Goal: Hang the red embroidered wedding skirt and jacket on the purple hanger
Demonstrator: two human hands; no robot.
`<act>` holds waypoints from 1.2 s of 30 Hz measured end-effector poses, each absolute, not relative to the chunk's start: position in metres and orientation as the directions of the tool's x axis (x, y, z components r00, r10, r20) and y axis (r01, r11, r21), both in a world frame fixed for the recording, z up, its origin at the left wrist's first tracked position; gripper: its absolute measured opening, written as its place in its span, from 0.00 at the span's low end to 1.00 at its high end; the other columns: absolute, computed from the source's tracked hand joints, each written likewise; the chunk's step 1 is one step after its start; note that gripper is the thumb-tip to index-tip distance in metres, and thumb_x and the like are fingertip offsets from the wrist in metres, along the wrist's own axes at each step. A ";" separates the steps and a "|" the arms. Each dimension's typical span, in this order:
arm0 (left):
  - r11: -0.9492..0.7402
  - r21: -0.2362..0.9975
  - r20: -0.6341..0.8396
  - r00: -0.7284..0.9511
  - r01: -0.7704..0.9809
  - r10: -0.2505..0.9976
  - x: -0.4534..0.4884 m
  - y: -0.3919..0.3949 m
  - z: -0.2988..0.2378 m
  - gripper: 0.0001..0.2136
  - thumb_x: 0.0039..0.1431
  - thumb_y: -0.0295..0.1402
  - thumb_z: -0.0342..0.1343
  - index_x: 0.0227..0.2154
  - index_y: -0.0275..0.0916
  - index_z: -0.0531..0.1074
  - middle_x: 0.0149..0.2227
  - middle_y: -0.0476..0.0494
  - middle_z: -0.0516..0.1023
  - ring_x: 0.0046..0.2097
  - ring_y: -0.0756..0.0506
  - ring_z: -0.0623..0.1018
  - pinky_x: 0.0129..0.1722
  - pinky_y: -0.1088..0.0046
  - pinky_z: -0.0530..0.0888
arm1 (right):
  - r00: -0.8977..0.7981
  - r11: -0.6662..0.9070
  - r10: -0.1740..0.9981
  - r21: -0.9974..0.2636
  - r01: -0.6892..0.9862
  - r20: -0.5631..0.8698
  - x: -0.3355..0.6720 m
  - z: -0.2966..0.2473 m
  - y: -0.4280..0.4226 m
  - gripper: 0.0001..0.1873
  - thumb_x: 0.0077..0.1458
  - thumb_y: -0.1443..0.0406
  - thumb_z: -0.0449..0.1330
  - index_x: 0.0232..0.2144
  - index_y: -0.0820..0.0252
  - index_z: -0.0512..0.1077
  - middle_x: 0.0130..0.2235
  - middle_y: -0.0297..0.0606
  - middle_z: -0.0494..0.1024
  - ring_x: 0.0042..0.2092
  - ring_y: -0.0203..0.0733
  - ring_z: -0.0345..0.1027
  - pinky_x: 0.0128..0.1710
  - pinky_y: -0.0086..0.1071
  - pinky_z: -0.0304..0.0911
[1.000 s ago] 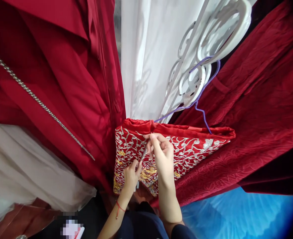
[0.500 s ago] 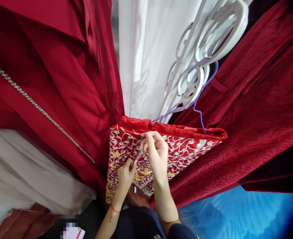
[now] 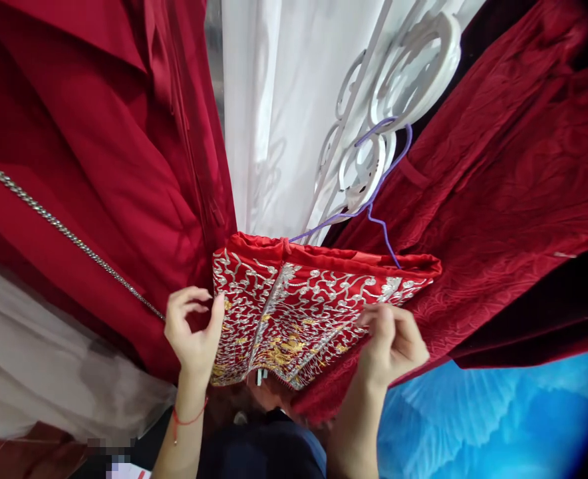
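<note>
The space was full of hanging cloth: a dark red satin garment (image 3: 99, 166) on the left with a silver chain trim (image 3: 64, 229) running across it, a white curtain (image 3: 279, 113) in the middle, and a red patterned fabric (image 3: 498, 199) on the right. A white ornamental metal rack (image 3: 398, 80) stood in front of the curtain. At the lower right there was a blue surface (image 3: 473, 426), and at the lower left a pale sheer fabric (image 3: 39, 359).

In the centre hung the red embroidered garment (image 3: 314, 306), with silver and gold thread patterns, on a purple hanger (image 3: 374, 199) which was hooked on the rack. A closed seam or zipper line ran down its middle.

The person's left hand (image 3: 191, 329) was at the left edge of this garment. Its fingers (image 3: 189, 296) were apart and curled loosely, and the thumb touched the border of the embroidery. A red string bracelet (image 3: 187, 419) was around that wrist. The right hand (image 3: 391, 346) was at the right lower part of the garment, with the fingers bent together against the cloth; I could not tell whether they pinched it or only rested on it.
</note>
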State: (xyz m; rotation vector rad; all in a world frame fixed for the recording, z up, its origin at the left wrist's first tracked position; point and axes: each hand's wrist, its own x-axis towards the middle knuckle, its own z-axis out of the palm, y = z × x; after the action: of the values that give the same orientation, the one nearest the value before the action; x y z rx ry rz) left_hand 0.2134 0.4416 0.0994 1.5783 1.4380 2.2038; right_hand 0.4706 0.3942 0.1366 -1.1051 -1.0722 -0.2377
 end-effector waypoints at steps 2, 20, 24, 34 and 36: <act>-0.555 0.662 0.748 -0.408 0.504 0.523 0.208 0.455 0.124 0.16 0.53 0.36 0.67 0.42 0.39 0.71 0.43 0.42 0.76 0.45 0.44 0.77 0.46 0.67 0.75 | 0.523 0.401 0.149 -0.535 0.744 0.839 0.500 0.138 0.399 0.13 0.63 0.59 0.57 0.28 0.59 0.73 0.25 0.33 0.73 0.26 0.38 0.68 0.30 0.33 0.64; -0.556 0.722 0.430 0.362 0.412 0.827 0.261 0.496 0.253 0.11 0.50 0.39 0.67 0.26 0.35 0.81 0.20 0.51 0.75 0.26 0.50 0.75 0.29 0.76 0.70 | 0.118 0.299 0.482 -0.289 0.909 0.868 0.574 0.180 0.443 0.21 0.59 0.47 0.60 0.45 0.55 0.75 0.50 0.45 0.75 0.54 0.54 0.64 0.56 0.50 0.53; -0.639 0.668 0.603 0.225 0.382 0.765 0.278 0.477 0.253 0.08 0.55 0.35 0.64 0.33 0.36 0.81 0.32 0.46 0.81 0.35 0.46 0.80 0.37 0.71 0.75 | 0.114 0.353 0.457 -0.298 0.887 0.882 0.577 0.172 0.441 0.21 0.60 0.49 0.60 0.46 0.56 0.75 0.50 0.45 0.75 0.54 0.54 0.65 0.56 0.50 0.54; -0.723 0.581 0.796 -0.075 0.373 0.600 0.286 0.423 0.206 0.07 0.58 0.37 0.59 0.32 0.39 0.72 0.33 0.47 0.76 0.38 0.46 0.76 0.44 0.67 0.74 | -0.006 0.591 0.325 -0.198 0.782 0.946 0.520 0.181 0.432 0.07 0.59 0.62 0.61 0.42 0.52 0.72 0.43 0.38 0.77 0.50 0.49 0.68 0.56 0.51 0.55; -0.747 0.602 0.790 -0.075 0.281 0.608 0.289 0.410 0.186 0.08 0.57 0.39 0.60 0.30 0.40 0.71 0.30 0.46 0.76 0.37 0.44 0.76 0.43 0.64 0.75 | -0.226 0.710 0.421 -0.164 0.685 0.879 0.492 0.186 0.429 0.14 0.60 0.62 0.60 0.49 0.50 0.71 0.48 0.39 0.77 0.53 0.50 0.66 0.57 0.50 0.53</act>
State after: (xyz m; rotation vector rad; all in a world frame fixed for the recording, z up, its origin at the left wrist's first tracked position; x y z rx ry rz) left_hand 0.2892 0.4095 0.1860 1.9478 0.9694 1.9035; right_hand 0.4915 0.4291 0.1860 -0.8624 -1.8603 -0.3129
